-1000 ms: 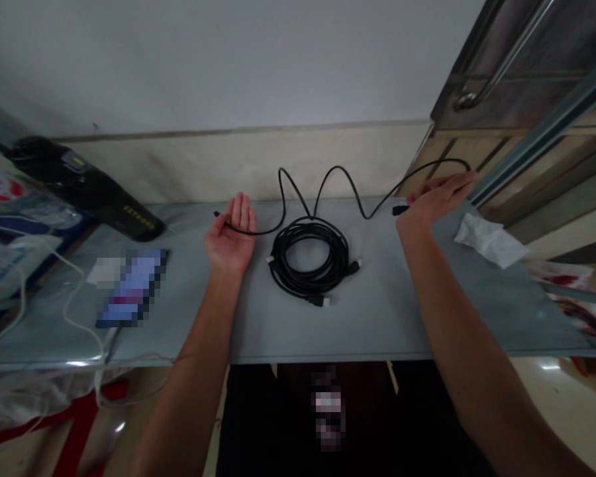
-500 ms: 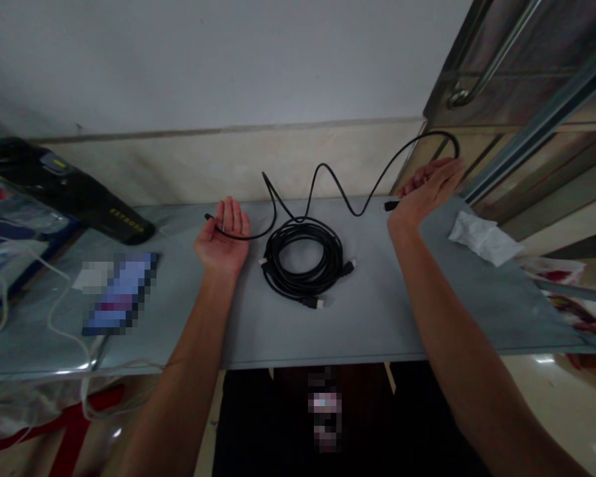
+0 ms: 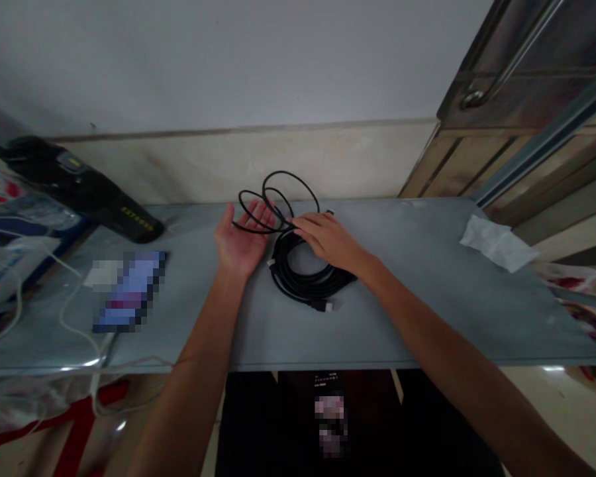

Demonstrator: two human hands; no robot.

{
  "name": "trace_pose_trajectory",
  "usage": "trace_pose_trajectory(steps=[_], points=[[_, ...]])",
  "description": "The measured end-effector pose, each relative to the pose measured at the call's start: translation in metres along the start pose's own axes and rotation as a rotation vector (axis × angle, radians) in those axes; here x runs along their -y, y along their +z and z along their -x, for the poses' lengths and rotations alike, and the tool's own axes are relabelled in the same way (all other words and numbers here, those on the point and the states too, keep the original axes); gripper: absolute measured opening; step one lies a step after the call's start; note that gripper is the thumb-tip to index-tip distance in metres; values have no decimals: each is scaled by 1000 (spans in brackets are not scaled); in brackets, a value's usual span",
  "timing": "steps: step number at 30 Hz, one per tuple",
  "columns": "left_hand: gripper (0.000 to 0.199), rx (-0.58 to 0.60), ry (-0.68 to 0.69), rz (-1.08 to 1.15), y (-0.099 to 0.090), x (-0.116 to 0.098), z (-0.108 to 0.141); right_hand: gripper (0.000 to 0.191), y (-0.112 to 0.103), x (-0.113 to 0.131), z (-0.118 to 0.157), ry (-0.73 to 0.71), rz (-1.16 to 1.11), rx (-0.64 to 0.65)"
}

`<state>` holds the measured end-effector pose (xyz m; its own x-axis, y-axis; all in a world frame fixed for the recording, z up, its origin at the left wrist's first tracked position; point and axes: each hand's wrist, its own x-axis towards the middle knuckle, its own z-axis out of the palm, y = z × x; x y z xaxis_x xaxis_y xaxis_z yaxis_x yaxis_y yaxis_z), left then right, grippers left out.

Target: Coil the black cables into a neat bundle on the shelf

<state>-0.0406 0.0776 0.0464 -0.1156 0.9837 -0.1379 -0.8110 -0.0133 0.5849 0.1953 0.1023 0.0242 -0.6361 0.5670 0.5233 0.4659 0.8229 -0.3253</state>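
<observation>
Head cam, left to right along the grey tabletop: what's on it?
Black handheld device → pixelated phone → left hand → coiled black cable → white tissue

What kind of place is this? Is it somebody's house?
It looks more like a plain workroom or storeroom than a cosy home, though I can't be sure. A long grey shelf holds a coiled black cable, a steel bar handle shows nearby, and plastic bags sit at one side.

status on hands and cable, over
Left hand open, palm up, loose loops of black cable across fingers. Right hand resting on the coil. Nothing blocking either hand.
</observation>
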Motion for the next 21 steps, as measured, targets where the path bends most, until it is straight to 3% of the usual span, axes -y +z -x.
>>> trace_pose_trajectory(steps=[6, 13, 18, 21], points=[[50, 111, -18, -116, 3, 7, -3, 61, 14, -1, 4, -88, 87, 75], [21, 143, -1, -160, 10, 13, 4, 62, 13, 2, 4, -93, 123, 67], [64, 146, 51, -4, 7, 1, 6, 47, 12, 3, 4, 23, 164, 22], [71, 140, 188, 109, 2, -9, 7, 46, 12, 4, 5, 114, 165, -19]])
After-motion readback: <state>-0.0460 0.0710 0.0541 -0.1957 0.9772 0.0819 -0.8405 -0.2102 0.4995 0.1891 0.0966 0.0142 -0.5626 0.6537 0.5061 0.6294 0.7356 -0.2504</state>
